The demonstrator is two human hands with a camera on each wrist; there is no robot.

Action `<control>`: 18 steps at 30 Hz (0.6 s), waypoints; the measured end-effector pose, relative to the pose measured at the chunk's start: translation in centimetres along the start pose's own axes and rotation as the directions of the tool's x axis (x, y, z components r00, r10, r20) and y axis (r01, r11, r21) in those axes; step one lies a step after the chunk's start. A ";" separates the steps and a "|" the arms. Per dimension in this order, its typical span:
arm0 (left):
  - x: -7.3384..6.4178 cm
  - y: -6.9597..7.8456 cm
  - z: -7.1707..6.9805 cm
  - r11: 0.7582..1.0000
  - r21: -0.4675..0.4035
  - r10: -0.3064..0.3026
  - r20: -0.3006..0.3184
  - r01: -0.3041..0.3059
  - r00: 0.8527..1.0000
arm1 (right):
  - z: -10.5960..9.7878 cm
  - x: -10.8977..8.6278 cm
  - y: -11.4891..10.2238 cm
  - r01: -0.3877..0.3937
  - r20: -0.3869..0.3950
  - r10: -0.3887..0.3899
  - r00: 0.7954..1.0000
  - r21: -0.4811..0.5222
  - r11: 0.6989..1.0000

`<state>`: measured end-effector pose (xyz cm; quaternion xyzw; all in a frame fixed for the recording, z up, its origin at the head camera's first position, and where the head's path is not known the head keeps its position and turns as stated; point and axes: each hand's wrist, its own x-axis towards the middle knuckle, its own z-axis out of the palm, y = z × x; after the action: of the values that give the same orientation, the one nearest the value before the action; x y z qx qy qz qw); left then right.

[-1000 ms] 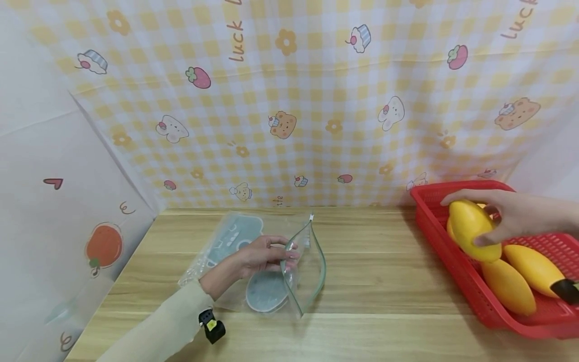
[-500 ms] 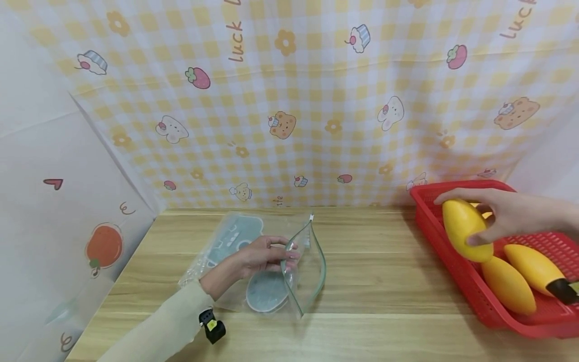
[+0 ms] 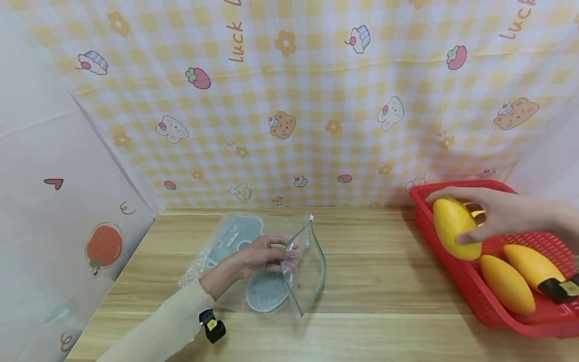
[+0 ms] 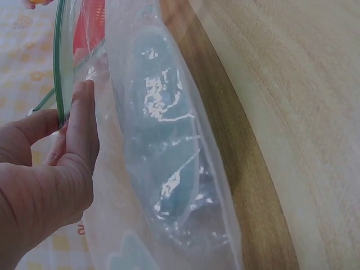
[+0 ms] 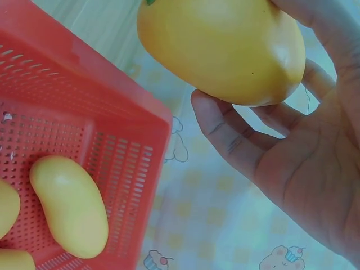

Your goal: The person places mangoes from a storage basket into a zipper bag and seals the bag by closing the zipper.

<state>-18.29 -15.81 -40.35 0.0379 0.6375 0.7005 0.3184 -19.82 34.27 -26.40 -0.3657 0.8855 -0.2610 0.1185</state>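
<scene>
In the head view my left hand (image 3: pixel 260 257) pinches one side of a clear zip bag's mouth. The bag (image 3: pixel 268 291) lies on the wooden table, with pale blue printed shapes and a green zip edge. Its mouth gapes toward the right. The left wrist view shows thumb and fingers on the green edge (image 4: pixel 58 62). At the right, my right hand (image 3: pixel 506 213) holds a yellow mango (image 3: pixel 454 229) above the left rim of a red basket (image 3: pixel 479 306). In the right wrist view the fingers curl round the mango (image 5: pixel 219 50), off the basket.
More mangoes (image 3: pixel 506 284) lie in the perforated red basket, one of them (image 5: pixel 70 208) at its far end. Bare wooden tabletop (image 3: pixel 375 281) spans between bag and basket. A yellow checked cloth (image 3: pixel 316 100) hangs behind the table. A white panel (image 3: pixel 54 226) stands at left.
The right hand has carried the mango leftward, from over the basket's inside to over its left rim. My left hand and the bag have stayed in place.
</scene>
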 end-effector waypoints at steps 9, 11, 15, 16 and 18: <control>0.1 -0.1 0.1 1.000 -0.001 -0.001 0.005 0.001 1.000 | 0.5 0.5 -0.6 0.005 -0.017 -0.006 1.000 -0.054 0.999; 0.1 -0.2 0.0 1.000 0.000 -0.001 0.002 0.001 1.000 | 0.6 0.7 -0.8 0.006 -0.023 -0.008 1.000 -0.062 0.998; 0.1 -0.2 0.0 1.000 0.007 0.006 0.001 -0.006 1.000 | 0.8 0.9 -1.0 0.017 -0.028 -0.019 0.999 -0.076 0.997; 0.1 -0.2 0.0 1.000 0.006 0.005 0.002 -0.005 1.000 | 0.8 1.0 -1.0 0.020 -0.025 -0.022 0.999 -0.074 0.997; 0.1 -0.1 0.0 1.000 0.005 0.004 0.007 -0.004 1.000 | 1.0 1.1 -1.0 0.022 -0.012 -0.022 1.000 -0.066 0.998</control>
<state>-18.29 -15.76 -40.51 0.0423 0.6381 0.6996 0.3189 -19.58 32.54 -26.69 -0.3774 0.8903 -0.2352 0.0977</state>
